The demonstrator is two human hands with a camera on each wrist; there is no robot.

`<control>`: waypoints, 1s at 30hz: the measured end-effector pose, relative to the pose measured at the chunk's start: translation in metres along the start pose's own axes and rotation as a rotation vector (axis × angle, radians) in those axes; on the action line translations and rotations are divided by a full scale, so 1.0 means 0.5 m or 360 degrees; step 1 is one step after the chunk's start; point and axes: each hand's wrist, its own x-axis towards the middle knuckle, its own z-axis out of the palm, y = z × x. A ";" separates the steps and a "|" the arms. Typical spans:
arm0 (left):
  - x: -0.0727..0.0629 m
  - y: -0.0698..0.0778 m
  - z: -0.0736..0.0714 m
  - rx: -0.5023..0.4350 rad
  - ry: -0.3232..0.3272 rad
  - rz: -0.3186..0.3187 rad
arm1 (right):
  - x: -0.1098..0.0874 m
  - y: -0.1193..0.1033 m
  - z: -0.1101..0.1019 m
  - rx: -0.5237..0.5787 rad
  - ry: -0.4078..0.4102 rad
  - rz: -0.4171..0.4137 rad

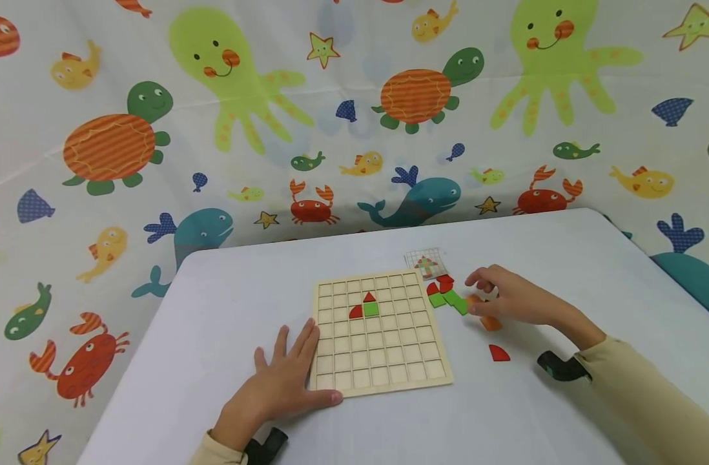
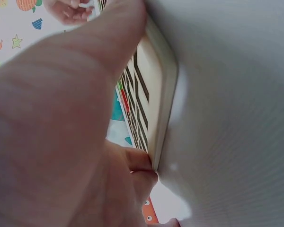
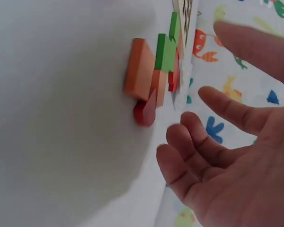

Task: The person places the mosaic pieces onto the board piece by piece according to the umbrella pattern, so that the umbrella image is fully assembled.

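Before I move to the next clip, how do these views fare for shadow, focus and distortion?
Head: board crisp, fine detail on the small card hard to read, a soft shadow on the table by the right sleeve. Left wrist: the left hand looms large and soft, the board steeply foreshortened. Right wrist: a broad, soft-edged shadow dims the table beside the blocks.

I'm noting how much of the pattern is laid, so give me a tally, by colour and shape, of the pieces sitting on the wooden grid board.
Red triangle: 1
Red quarter-circle: 1
Green square: 1
Total: 3
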 end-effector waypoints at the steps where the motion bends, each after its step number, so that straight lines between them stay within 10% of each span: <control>1: 0.000 0.000 0.000 0.0006 0.0003 -0.0001 | -0.010 0.000 0.000 -0.0025 -0.0009 0.0014; 12: 0.002 -0.001 -0.004 -0.0007 0.0004 0.0012 | -0.103 0.004 0.016 -0.0092 -0.0300 0.0017; 24: 0.001 0.000 -0.006 -0.0013 0.0017 0.0014 | -0.101 -0.016 0.050 -0.0188 -0.0258 0.0012; 30: -0.001 0.001 -0.005 -0.0016 0.0012 0.0018 | -0.083 -0.031 0.040 -0.0086 -0.0287 -0.0202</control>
